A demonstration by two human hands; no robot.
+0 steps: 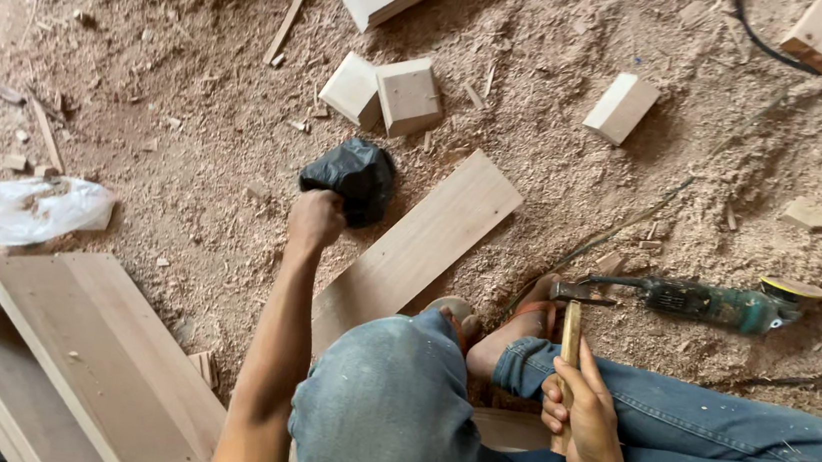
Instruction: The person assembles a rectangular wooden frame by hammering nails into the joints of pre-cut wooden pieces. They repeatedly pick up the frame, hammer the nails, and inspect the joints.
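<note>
Right hand (pixel 582 416) grips a hammer (pixel 573 322) by its wooden handle above the knee, left hand (pixel 316 220) closed on a black plastic bag (pixel 354 177) lying on the sawdust floor (pixel 190 129) beside a board (pixel 419 247).

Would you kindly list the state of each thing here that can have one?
Left hand: closed, at the black bag.
Black bag: crumpled, on the sawdust.
Right hand: shut on the hammer handle.
Hammer: held, head pointing away.
Sander: lying on its side, untouched.
Plank: flat on the floor.
White bag: crumpled, lying loose.
</note>
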